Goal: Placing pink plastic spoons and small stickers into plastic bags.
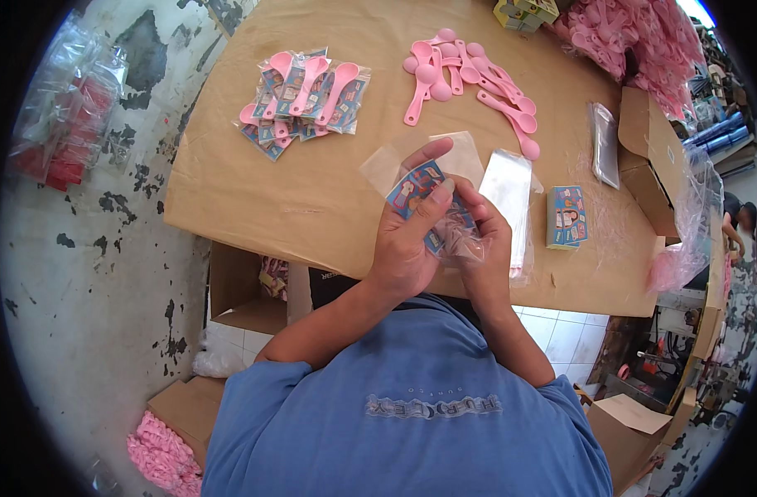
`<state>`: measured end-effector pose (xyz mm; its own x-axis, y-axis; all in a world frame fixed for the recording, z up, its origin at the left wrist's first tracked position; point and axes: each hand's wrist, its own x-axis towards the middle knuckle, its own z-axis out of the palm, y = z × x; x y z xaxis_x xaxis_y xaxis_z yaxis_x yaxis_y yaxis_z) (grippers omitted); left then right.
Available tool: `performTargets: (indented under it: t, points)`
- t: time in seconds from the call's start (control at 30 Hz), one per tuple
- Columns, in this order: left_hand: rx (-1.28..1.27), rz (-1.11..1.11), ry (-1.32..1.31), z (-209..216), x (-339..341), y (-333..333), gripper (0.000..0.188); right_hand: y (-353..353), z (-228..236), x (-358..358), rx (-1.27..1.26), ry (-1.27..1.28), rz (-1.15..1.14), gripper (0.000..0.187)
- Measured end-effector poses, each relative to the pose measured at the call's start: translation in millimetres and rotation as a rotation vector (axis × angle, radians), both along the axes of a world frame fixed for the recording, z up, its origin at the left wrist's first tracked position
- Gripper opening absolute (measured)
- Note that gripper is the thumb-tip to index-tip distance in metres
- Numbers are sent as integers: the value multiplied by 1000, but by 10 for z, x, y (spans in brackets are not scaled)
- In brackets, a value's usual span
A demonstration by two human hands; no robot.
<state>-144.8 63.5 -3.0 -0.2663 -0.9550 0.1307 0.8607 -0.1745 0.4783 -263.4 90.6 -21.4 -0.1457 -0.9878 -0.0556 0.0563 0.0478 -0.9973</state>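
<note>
My left hand [405, 253] is closed on a small blue printed card [407, 189], its thumb pressed across the card's face. Close against it, my right hand [496, 248] pinches a crumpled clear plastic bag [461, 238] that overlaps the card's lower part. How far the card sits inside the bag I cannot tell. Clear flat bags [461, 149] lie on the table just beyond my fingers. Right of my hands is a stack of clear bags [506, 195], and past it a stack of blue printed cards [566, 217].
Bagged cards with pink spoons [312, 91] are piled at the far left of the brown-covered table [254, 195]. Loose pink spoons [424, 79] lie at the back middle. A big heap of pink spoons [635, 45], a cardboard box [648, 157] and a plastic packet [605, 145] stand at the right.
</note>
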Motion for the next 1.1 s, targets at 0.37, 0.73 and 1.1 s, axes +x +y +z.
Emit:
performTargets:
  t: [0.37,0.73,1.1]
  points:
    - [152,73,-33,-74,172,-91,37,23,240,4,-543,577,0,27]
    - [311,189,-90,-194,604,-153,39,-805,506,-667,-367,951,134,25]
    - [313,-79,-190,-425,764,74,44,-1807,40,-783,-308,1443,133,27]
